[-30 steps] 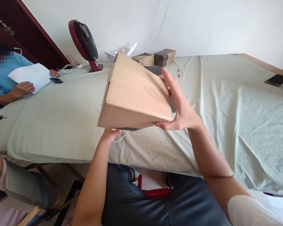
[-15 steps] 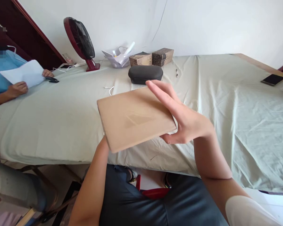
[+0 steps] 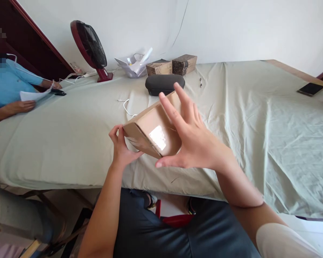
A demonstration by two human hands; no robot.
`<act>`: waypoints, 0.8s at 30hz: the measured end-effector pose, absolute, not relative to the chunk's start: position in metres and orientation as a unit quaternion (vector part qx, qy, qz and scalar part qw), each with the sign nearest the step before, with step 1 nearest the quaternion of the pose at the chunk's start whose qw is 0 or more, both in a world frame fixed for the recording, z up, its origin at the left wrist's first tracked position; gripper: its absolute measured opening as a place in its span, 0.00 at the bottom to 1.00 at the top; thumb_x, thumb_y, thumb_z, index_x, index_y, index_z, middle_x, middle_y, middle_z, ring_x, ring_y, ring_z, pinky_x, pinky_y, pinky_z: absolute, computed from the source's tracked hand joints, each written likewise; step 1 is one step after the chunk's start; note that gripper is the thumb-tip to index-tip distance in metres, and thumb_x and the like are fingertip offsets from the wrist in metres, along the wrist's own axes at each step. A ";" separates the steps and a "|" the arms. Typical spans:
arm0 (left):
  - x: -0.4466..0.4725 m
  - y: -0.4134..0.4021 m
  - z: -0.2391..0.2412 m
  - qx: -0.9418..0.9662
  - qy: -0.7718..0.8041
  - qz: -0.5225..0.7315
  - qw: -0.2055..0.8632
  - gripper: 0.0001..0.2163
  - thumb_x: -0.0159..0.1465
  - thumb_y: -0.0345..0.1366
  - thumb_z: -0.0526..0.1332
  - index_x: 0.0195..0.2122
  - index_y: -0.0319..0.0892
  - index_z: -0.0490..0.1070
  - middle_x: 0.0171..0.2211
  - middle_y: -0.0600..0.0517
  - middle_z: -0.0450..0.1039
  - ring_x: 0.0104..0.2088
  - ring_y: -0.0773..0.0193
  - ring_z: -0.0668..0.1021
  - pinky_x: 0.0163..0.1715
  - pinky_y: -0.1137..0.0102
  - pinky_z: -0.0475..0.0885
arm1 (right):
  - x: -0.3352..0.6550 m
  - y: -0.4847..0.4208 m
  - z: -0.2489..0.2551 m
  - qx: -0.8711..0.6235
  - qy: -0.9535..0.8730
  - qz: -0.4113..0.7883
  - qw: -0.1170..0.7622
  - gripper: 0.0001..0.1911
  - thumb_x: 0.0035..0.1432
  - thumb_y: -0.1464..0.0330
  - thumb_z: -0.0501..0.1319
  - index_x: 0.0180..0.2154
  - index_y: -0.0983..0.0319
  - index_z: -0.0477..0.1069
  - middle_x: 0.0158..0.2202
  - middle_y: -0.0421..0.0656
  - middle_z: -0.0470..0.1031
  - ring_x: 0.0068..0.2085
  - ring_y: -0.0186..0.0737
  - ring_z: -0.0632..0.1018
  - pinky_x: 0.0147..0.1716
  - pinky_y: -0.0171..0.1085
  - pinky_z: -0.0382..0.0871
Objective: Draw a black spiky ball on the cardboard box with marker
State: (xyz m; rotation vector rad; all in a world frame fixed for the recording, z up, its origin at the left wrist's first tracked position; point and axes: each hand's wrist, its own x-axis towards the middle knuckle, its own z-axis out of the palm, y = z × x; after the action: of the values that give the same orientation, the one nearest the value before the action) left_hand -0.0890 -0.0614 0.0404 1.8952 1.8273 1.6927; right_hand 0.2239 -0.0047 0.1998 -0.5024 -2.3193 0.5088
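Observation:
A brown cardboard box [image 3: 152, 120] is held tilted above the table, one side bearing a shiny white patch that may be a label. Gripping its left end is my left hand [image 3: 121, 152], fingers behind and thumb below. My right hand [image 3: 195, 141] has its fingers spread in front of the box's right part, the thumb by its lower edge. Whether those fingertips touch the cardboard I cannot tell. Part of the box is hidden by that hand. Just beyond lies a black zippered-looking case [image 3: 164, 85], and a white cable [image 3: 127, 108] lies to the left.
Along the wall stand a red fan [image 3: 90, 46], a plastic basket [image 3: 134, 70] with papers and two patterned boxes [image 3: 185, 64]. A dark phone-like device [image 3: 310, 89] lies far right. At left, a person in a blue shirt [image 3: 18, 77] holds a paper [image 3: 36, 95].
The box has turned, so its side with the white patch now shows. My left hand has come into view on its left end. My right fingers have spread. The other person's paper has lowered.

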 end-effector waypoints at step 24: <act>-0.071 -0.074 0.083 0.270 0.454 0.684 0.503 0.30 0.62 0.67 0.61 0.52 0.50 0.81 0.53 0.45 0.84 0.56 0.39 0.83 0.44 0.49 0.84 | 0.228 0.068 0.178 -0.151 -0.876 0.346 0.300 0.61 0.58 0.32 0.63 0.81 0.43 0.40 0.85 0.39 0.37 0.83 0.64 0.40 0.79 0.70 0.44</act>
State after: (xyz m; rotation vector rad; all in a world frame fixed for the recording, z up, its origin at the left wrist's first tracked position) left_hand -0.0710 -0.0739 0.0834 0.6512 1.0954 1.6527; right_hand 0.2279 0.0676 0.1785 -0.4002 -2.3260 0.9198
